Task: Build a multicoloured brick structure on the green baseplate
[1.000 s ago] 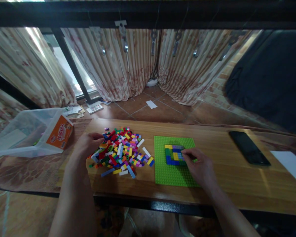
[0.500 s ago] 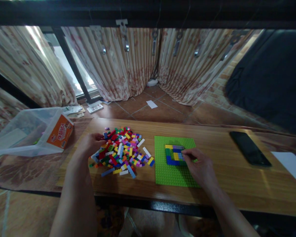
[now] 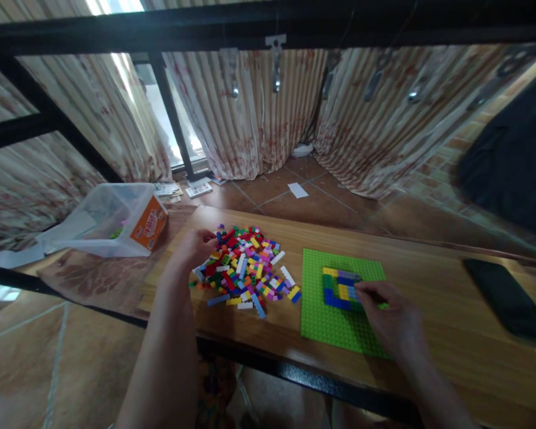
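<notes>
At the far left edge of a heap of mixed toy building bricks [image 3: 245, 268], my left hand [image 3: 196, 245] has its fingers drawn together. Its fingertips meet a dark blue brick, and I cannot make out whether they grip it. My right hand [image 3: 395, 316] reaches over a green studded baseplate [image 3: 315, 325]. Thumb and index finger pinch at the right side of a low brick build [image 3: 335, 302] of blue, yellow, green and purple pieces. Those fingers hide whatever is between them, and the hand covers the baseplate's right part.
A wooden tabletop [image 3: 268, 325] carries the bricks and baseplate. A black phone [image 3: 509, 298] lies at the right. Beyond the table's left end stands a clear plastic box [image 3: 111, 208] with an orange label. A dark metal bar [image 3: 183, 27] crosses above, with curtains behind.
The camera view has turned left, so the table and its contents appear farther right. Both hands keep nearly the same places at the heap and the build.
</notes>
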The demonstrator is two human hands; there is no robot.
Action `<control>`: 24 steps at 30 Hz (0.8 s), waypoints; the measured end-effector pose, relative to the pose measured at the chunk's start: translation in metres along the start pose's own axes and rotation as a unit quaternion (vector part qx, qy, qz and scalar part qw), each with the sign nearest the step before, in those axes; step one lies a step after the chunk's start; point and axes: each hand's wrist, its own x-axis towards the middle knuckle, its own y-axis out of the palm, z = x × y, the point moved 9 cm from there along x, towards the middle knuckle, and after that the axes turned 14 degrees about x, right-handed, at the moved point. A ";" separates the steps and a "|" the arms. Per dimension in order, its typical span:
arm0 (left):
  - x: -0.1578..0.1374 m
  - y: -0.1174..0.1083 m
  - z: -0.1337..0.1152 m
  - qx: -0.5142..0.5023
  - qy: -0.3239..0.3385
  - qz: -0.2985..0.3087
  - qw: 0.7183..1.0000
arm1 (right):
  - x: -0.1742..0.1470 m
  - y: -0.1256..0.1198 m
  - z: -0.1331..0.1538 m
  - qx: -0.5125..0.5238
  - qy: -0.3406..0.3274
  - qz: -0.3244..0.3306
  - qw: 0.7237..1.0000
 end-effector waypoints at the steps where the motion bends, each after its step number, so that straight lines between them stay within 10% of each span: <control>1: -0.001 -0.001 0.000 -0.008 0.003 -0.007 1.000 | 0.000 0.000 -0.002 -0.002 0.002 0.003 1.000; 11: -0.009 -0.001 -0.015 -0.135 0.120 0.000 0.984 | -0.001 0.000 -0.014 -0.029 0.012 0.009 0.999; 24: -0.023 0.008 -0.036 -0.033 0.212 0.069 0.974 | -0.001 0.004 -0.012 -0.042 0.003 0.018 0.999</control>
